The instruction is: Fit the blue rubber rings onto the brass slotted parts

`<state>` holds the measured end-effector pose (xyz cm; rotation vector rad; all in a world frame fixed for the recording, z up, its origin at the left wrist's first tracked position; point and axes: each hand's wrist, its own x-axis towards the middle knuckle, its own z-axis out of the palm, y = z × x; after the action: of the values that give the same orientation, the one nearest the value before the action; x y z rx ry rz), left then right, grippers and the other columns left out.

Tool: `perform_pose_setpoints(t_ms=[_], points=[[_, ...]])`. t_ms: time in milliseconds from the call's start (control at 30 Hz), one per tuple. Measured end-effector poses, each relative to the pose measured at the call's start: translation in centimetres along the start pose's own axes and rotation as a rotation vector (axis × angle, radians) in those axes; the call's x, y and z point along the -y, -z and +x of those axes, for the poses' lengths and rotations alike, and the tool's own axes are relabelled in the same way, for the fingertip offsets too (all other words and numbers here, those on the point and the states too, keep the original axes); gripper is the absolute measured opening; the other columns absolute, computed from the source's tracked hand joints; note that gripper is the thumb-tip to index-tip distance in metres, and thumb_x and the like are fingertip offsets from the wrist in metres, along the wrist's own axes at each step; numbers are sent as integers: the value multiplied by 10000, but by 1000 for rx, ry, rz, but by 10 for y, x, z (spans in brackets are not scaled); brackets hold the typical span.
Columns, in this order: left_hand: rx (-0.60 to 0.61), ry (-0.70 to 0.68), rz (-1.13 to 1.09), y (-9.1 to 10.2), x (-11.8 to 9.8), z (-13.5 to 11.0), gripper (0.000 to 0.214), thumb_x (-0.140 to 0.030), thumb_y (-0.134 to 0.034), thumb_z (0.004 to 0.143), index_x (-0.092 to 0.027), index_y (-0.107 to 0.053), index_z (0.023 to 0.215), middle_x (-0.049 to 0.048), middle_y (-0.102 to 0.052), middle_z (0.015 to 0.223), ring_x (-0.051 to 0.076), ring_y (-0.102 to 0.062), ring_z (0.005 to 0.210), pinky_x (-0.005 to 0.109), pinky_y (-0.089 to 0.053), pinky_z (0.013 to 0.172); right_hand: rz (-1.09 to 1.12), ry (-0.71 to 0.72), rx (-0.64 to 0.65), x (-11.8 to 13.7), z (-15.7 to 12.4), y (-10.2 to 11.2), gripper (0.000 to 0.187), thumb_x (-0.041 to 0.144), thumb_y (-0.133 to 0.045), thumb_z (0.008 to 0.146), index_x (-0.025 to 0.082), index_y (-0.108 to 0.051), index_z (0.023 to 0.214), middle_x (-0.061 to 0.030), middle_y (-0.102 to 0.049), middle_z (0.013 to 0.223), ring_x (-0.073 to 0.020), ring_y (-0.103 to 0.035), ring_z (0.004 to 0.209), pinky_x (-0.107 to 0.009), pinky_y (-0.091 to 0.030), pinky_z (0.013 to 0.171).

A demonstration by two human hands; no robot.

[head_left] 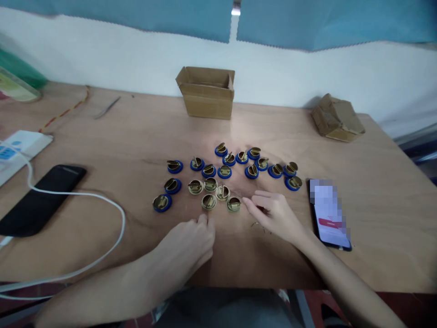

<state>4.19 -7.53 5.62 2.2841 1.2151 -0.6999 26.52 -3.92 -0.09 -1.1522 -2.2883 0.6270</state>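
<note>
My left hand (194, 237) is closed, fingers curled down near the table, just in front of a cream-rimmed round piece with a brass-coloured back (208, 202). What it holds, if anything, is hidden. My right hand (273, 212) is closed too, its fingertips beside another cream-rimmed piece (234, 204); I cannot tell whether they touch it or pinch something small. Several cream-rimmed pieces (223, 192) lie in a group between the hands. Around and behind them are several blue-rimmed ones (224, 171), each with a brass-coloured bar or clasp on top. Thin wire-like bits (262, 226) lie under my right hand.
An open cardboard box (208, 102) stands by the wall; a crumpled one (337, 119) sits back right. A lit phone (329, 216) lies right of my right arm. On the left are a black device (41, 200), a looping white cable (112, 205) and a power strip (25, 148).
</note>
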Motion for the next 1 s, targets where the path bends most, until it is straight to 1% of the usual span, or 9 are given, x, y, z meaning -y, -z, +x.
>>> perform_pose_setpoints(t_ms=[133, 200, 300, 400, 533, 667, 800, 900, 1000], points=[[-98, -85, -3, 2, 5, -7, 217, 9, -525, 845, -114, -658, 964, 184, -728, 982, 306, -739, 817, 306, -485, 553, -7, 10, -4, 0, 0, 0, 497, 256, -476, 1054, 210, -366, 571, 35, -386, 579, -111, -367, 514, -301, -263, 550], [-129, -83, -3, 3, 7, -10, 179, -25, -558, 855, -120, -655, 971, 164, -733, 944, 292, -738, 775, 300, -480, 549, -13, 16, -4, 0, -1, 0, 486, 244, -483, 1051, 207, -377, 578, 36, -379, 583, -111, -371, 521, -298, -260, 550], [-101, -24, 42, 7, 6, -13, 177, -77, -599, 881, -116, -658, 1044, 158, -748, 990, 310, -751, 787, 320, -512, 574, -14, 20, -10, -1, -1, 0, 475, 240, -497, 1047, 201, -394, 585, 39, -370, 587, -107, -375, 525, -292, -255, 550], [-86, -22, 79, 11, 5, -15, 218, -112, -623, 903, -119, -660, 1118, 147, -757, 1034, 309, -762, 824, 323, -539, 604, -14, 23, -14, -2, -1, 0, 475, 240, -497, 1047, 198, -403, 583, 39, -370, 588, -105, -372, 525, -288, -251, 548], [-46, 12, 84, 16, 4, -15, 182, -211, -627, 953, -128, -684, 1104, 141, -762, 1044, 317, -764, 837, 342, -551, 622, -19, 32, -14, -1, -1, 0, 471, 229, -502, 1043, 197, -411, 582, 40, -368, 588, -105, -375, 523, -286, -248, 542], [4, 70, 48, 19, 4, -14, 211, -277, -635, 963, -133, -690, 1106, 139, -762, 1053, 337, -761, 857, 380, -555, 650, -26, 34, -8, -1, -1, 0, 471, 235, -500, 1046, 196, -418, 584, 42, -366, 589, -104, -380, 523, -287, -247, 544], [6, 58, 66, 19, 4, -15, 235, -241, -634, 959, -135, -679, 1163, 145, -762, 1085, 331, -761, 880, 354, -535, 642, -42, 36, -9, -2, -2, -1, 470, 243, -499, 1049, 196, -426, 587, 40, -373, 592, -106, -384, 528, -291, -248, 547], [-9, 48, 83, 17, 5, -15, 225, -250, -636, 951, -127, -686, 1133, 150, -763, 1076, 323, -762, 872, 321, -506, 610, -38, 30, -3, -3, -2, -1, 469, 244, -500, 1050, 196, -424, 589, 40, -375, 592, -106, -384, 526, -293, -255, 553], [-13, 42, 72, 18, 6, -14, 210, -226, -625, 945, -128, -687, 1120, 154, -762, 1078, 335, -759, 893, 316, -493, 596, -32, 30, 1, -2, -1, -1, 467, 237, -500, 1049, 197, -420, 590, 41, -376, 592, -104, -380, 521, -293, -257, 552]])
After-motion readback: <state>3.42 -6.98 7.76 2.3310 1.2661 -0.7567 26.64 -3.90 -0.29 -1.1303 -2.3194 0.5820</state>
